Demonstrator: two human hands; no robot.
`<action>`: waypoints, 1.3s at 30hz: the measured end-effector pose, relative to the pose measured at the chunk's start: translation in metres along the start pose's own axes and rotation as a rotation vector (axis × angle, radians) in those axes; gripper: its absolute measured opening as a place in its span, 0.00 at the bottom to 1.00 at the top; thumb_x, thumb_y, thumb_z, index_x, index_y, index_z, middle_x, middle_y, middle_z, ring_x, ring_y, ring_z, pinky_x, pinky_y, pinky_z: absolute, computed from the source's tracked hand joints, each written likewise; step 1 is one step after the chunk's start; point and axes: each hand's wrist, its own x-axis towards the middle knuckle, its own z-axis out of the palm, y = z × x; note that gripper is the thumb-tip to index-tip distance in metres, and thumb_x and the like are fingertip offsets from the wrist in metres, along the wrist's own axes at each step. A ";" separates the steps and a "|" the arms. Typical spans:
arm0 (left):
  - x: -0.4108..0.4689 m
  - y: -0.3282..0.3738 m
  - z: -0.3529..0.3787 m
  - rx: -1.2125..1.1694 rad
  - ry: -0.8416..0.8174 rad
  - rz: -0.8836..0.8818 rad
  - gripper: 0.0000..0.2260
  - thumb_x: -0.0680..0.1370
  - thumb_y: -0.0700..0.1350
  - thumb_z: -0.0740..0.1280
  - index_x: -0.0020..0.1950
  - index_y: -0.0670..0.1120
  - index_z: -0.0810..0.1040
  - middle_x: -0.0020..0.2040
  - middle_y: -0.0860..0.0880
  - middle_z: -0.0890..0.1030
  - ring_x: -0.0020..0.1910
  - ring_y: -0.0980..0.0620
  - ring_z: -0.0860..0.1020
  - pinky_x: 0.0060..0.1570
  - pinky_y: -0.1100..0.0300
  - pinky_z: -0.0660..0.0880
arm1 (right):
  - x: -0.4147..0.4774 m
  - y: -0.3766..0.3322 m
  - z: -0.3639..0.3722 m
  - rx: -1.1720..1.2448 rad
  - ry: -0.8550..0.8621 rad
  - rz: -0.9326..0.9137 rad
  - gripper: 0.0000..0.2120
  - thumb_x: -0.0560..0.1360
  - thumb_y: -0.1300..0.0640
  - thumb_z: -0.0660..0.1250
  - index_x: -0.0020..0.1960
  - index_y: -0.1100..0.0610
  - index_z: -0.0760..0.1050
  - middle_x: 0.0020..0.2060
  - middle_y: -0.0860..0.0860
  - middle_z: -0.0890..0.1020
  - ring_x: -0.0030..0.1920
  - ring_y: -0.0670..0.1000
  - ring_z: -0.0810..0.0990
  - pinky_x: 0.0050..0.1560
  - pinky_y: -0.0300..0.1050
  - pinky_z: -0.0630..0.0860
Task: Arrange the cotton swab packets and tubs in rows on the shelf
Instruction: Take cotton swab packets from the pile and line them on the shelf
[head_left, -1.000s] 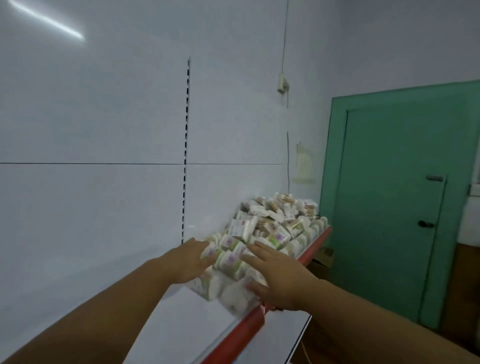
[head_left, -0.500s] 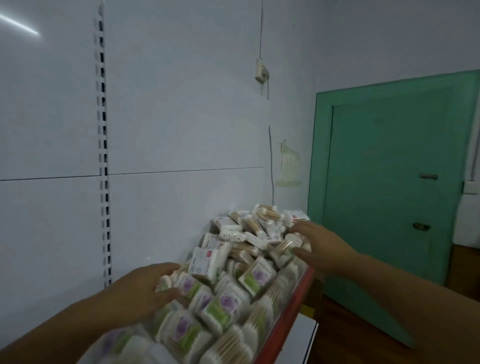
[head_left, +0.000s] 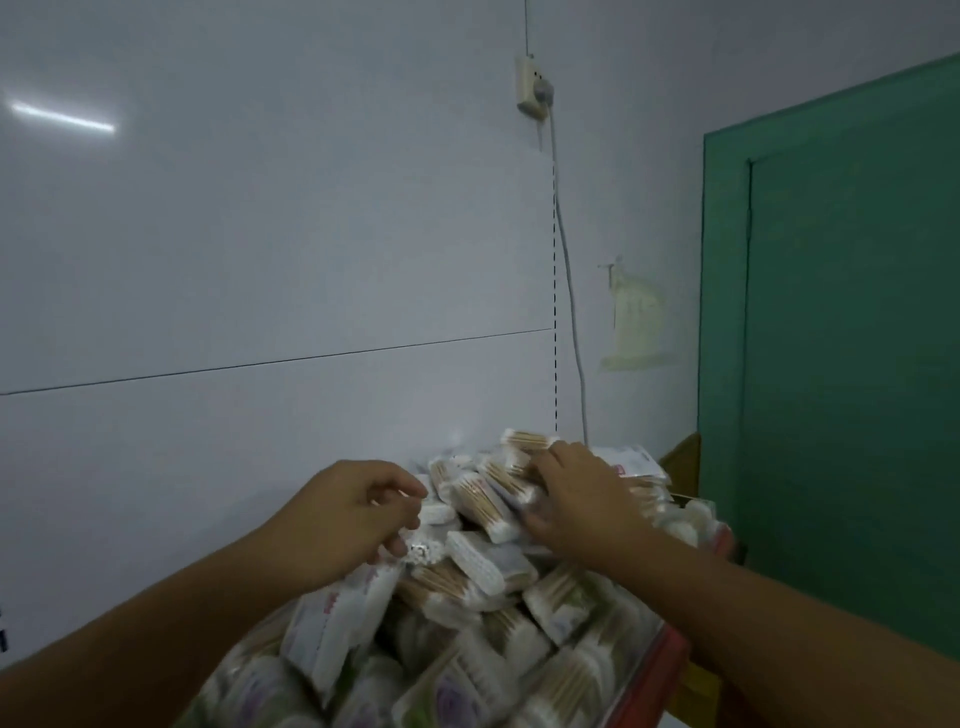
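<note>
Clear glossy plastic packets (head_left: 483, 499) over wooden-stemmed, cotton-tipped swabs — glossy white wall panel (head_left: 260, 234) — matt green painted door (head_left: 852, 312).

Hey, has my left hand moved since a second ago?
Yes. The left hand has moved along the swab pile toward the door, from its near end to around its middle.
</note>
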 end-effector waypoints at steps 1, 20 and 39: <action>0.006 0.006 0.005 -0.088 -0.010 -0.051 0.05 0.78 0.41 0.66 0.48 0.48 0.82 0.40 0.48 0.85 0.36 0.48 0.84 0.31 0.60 0.77 | 0.001 0.004 0.002 0.064 0.031 -0.020 0.20 0.72 0.43 0.62 0.58 0.54 0.74 0.53 0.50 0.76 0.52 0.52 0.74 0.50 0.45 0.70; 0.037 0.043 0.046 -0.537 -0.064 -0.384 0.20 0.75 0.55 0.69 0.56 0.41 0.77 0.46 0.41 0.85 0.42 0.41 0.85 0.34 0.56 0.80 | -0.014 0.018 -0.004 0.445 0.578 -0.049 0.10 0.64 0.58 0.73 0.43 0.60 0.80 0.37 0.51 0.80 0.37 0.52 0.78 0.35 0.47 0.76; 0.033 0.009 0.028 -1.003 0.360 -0.408 0.10 0.74 0.44 0.69 0.54 0.44 0.79 0.41 0.46 0.85 0.35 0.49 0.84 0.29 0.57 0.79 | 0.013 0.026 0.005 0.380 -0.207 -0.016 0.23 0.69 0.49 0.68 0.64 0.48 0.74 0.61 0.47 0.76 0.60 0.50 0.73 0.62 0.45 0.67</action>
